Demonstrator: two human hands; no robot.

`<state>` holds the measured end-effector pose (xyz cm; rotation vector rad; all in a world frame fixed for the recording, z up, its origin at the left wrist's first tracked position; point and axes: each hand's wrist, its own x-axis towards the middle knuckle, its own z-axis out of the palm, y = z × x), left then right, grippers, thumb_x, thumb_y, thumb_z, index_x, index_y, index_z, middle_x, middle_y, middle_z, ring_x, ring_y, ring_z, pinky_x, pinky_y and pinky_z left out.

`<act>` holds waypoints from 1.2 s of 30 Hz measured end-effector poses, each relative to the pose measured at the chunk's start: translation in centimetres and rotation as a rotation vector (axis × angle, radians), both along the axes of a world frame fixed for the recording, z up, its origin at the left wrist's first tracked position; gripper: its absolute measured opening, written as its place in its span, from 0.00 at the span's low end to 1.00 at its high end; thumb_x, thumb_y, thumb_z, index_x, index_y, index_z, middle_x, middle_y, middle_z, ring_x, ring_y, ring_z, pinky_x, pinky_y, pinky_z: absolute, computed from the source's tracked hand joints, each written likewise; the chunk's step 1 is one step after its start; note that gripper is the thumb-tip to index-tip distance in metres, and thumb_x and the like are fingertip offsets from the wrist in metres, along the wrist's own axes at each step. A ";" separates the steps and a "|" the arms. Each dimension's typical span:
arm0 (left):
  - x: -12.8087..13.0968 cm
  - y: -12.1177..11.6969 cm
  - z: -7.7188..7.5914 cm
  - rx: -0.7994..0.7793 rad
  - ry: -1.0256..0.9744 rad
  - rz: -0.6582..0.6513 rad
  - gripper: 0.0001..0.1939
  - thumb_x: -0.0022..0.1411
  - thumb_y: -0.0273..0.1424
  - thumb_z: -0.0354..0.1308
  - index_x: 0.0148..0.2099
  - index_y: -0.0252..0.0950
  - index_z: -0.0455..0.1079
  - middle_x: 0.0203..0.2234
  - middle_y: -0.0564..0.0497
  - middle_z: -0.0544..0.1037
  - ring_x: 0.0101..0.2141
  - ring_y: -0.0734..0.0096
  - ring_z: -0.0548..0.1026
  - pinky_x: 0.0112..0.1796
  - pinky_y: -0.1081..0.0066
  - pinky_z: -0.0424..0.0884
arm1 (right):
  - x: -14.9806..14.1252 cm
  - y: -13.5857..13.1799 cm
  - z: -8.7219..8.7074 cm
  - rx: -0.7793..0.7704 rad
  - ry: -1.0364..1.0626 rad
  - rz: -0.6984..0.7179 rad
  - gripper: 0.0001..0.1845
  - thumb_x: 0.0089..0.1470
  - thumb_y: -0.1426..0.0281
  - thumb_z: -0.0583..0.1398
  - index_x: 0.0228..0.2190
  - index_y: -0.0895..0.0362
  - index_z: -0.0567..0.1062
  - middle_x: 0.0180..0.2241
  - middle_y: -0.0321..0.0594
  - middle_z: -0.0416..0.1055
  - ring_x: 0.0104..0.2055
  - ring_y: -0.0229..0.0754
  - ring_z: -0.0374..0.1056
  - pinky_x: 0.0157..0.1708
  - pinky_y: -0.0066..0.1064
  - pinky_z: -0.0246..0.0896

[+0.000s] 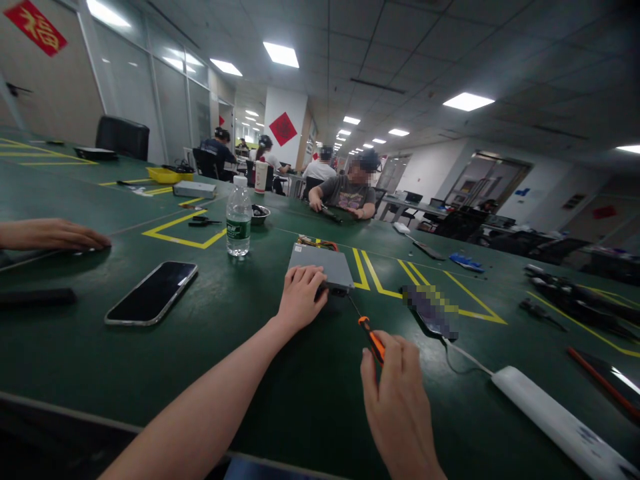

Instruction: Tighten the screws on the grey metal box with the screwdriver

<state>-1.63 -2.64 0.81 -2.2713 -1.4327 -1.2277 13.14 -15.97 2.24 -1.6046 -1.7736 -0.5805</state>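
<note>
In front of me on the green table (240,373) lies a grey metal computer power supply (333,263), with a bundle of coloured wires (320,244) at its far edge. My left hand (303,293) grips its near left corner, fingers over the top and thumb at the front side. My right hand (397,377) holds a screwdriver (370,337) by its orange and black handle. The shaft points up and left, its tip at or close to the front right corner of the box; I cannot tell whether it touches.
A phone (153,293) and a water bottle (239,223) stand left of the box. Another person's hand (55,235) rests at far left. To the right lie a pixelated phone (430,313) and a white power strip (555,420). A co-worker (347,190) sits opposite.
</note>
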 end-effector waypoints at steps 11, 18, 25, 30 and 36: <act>-0.1 -0.1 0.2 0.005 0.006 -0.009 0.08 0.59 0.33 0.50 0.42 0.43 0.64 0.47 0.53 0.70 0.50 0.65 0.63 0.53 0.59 0.52 | -0.4 0.1 -0.2 -0.035 0.039 0.032 0.24 0.61 0.57 0.40 0.42 0.60 0.65 0.35 0.49 0.66 0.36 0.46 0.66 0.32 0.36 0.63; -0.1 -0.1 0.1 0.011 0.015 -0.006 0.08 0.58 0.33 0.51 0.42 0.42 0.64 0.48 0.52 0.70 0.50 0.64 0.63 0.53 0.59 0.52 | -0.2 0.1 -0.5 -0.003 -0.004 0.024 0.23 0.63 0.61 0.37 0.42 0.60 0.65 0.32 0.46 0.68 0.31 0.43 0.66 0.28 0.33 0.62; 0.0 0.0 0.0 0.018 -0.001 -0.003 0.09 0.58 0.33 0.51 0.42 0.43 0.64 0.47 0.53 0.71 0.50 0.65 0.63 0.53 0.60 0.52 | -0.3 -0.1 -0.2 -0.047 -0.013 0.013 0.24 0.61 0.57 0.38 0.41 0.60 0.65 0.32 0.46 0.68 0.30 0.44 0.67 0.28 0.33 0.61; 0.0 0.0 -0.1 0.008 -0.004 -0.009 0.08 0.58 0.33 0.52 0.42 0.43 0.64 0.47 0.53 0.70 0.50 0.65 0.63 0.53 0.59 0.52 | -0.4 0.1 -0.6 0.008 -0.008 0.018 0.25 0.62 0.58 0.38 0.40 0.60 0.66 0.31 0.46 0.70 0.28 0.42 0.67 0.27 0.32 0.61; 0.0 0.0 0.0 0.010 -0.001 -0.012 0.08 0.58 0.33 0.51 0.42 0.42 0.64 0.47 0.53 0.70 0.50 0.65 0.63 0.53 0.59 0.52 | -0.2 -0.2 -0.5 0.026 0.064 -0.038 0.25 0.62 0.57 0.39 0.38 0.59 0.67 0.28 0.44 0.72 0.24 0.41 0.68 0.21 0.29 0.58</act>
